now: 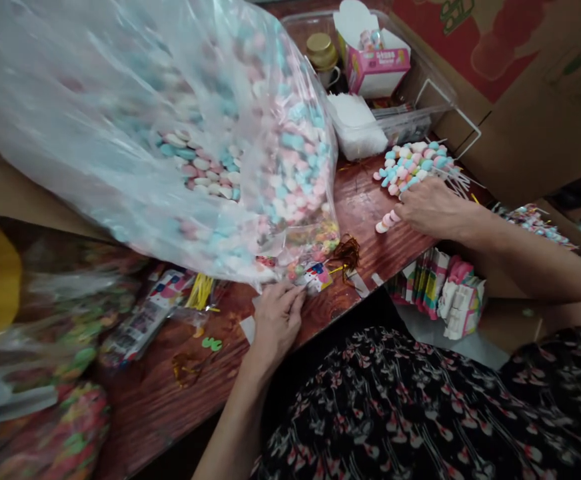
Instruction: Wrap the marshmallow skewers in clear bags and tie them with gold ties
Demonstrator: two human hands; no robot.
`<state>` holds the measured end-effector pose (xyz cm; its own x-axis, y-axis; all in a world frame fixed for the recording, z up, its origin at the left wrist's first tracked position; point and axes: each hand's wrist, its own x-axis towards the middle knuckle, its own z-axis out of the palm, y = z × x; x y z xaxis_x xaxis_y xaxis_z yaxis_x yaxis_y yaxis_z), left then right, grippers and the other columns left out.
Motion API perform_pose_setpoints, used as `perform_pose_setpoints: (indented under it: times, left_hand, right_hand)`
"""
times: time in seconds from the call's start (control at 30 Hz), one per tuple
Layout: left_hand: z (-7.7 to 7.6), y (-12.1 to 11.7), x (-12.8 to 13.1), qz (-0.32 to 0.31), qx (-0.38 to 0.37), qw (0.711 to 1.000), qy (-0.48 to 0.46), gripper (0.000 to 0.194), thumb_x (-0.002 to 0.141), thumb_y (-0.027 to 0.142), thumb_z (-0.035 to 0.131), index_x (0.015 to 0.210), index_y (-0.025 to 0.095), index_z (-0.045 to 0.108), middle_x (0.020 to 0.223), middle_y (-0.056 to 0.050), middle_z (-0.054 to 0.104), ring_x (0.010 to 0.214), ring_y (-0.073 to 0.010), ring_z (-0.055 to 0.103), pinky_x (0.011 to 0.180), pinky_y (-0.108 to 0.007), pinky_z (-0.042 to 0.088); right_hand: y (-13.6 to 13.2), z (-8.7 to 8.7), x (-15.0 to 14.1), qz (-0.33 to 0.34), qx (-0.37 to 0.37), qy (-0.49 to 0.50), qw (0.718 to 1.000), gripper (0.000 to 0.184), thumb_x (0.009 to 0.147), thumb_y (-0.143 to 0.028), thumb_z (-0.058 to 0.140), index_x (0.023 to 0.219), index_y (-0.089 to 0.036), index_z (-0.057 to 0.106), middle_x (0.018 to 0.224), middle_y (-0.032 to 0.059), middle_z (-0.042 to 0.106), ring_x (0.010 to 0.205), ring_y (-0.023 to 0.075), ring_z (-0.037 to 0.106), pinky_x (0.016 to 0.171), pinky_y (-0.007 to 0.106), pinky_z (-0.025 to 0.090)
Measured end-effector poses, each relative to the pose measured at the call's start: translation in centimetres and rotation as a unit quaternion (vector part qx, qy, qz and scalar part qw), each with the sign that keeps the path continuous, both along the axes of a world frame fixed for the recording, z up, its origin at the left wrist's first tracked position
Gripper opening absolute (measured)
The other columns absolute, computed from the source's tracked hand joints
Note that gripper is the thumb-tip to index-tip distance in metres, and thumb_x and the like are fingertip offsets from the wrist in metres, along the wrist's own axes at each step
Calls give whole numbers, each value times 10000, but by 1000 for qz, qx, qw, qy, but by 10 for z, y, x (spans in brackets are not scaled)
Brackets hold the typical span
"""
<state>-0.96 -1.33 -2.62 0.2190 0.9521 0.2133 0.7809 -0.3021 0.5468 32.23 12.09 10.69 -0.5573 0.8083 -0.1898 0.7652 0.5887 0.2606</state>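
Note:
My left hand (276, 321) rests at the table's front edge, fingers together, pinching the bottom edge of a large clear plastic bag (135, 120) full of pink, blue and white marshmallows. My right hand (428, 208) lies on the red-brown wooden table (365, 207), fingers curled over a marshmallow skewer (388, 221). Just beyond it lies a pile of finished marshmallow skewers (413, 163) with white sticks pointing right.
At the back stand a pink and white box (373, 57), a gold-lidded jar (322, 53) and a clear tray (395, 120). Yellow twist ties (200, 291), gold ribbon (345, 253) and colourful wrappers (150, 313) lie near the front. Folded cartons (440, 290) hang off the right edge.

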Motion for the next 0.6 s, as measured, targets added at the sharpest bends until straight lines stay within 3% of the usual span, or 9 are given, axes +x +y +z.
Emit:
perform_pose_setpoints:
  times: [0.1, 0.27, 0.47, 0.6]
  left_hand:
    - [-1, -1, 0, 22, -15, 999, -38, 221, 921, 272, 520, 855, 197, 717, 869, -56, 694, 842, -184, 605, 796, -324, 467]
    - [-5, -2, 4, 91, -14, 991, -102, 210, 863, 294, 603, 695, 191, 674, 705, -19, 623, 742, -166, 586, 720, -300, 467]
    - [-1, -6, 1, 33, 2, 998, -61, 170, 890, 257, 582, 854, 193, 736, 844, -60, 691, 837, -186, 591, 798, -334, 475]
    - [-4, -4, -6, 14, -7, 996, -93, 196, 903, 244, 558, 853, 190, 740, 848, -64, 691, 823, -179, 599, 778, -318, 485]
  right_hand:
    - [11, -5, -7, 48, 9, -18, 999, 273, 850, -56, 497, 635, -142, 642, 687, 83, 660, 680, 176, 560, 661, 330, 348]
    - [14, -4, -16, 98, -2, -57, 994, 253, 849, -53, 471, 734, -124, 685, 743, 113, 679, 689, 191, 574, 646, 333, 326]
    - [-2, 1, -5, 4, -1, -97, 995, 257, 926, -121, 470, 789, -102, 687, 789, 117, 676, 729, 162, 586, 653, 317, 281]
    - [-15, -5, 27, -36, 21, -70, 997, 79, 802, -118, 598, 766, -160, 654, 771, 60, 666, 690, 165, 569, 595, 291, 247]
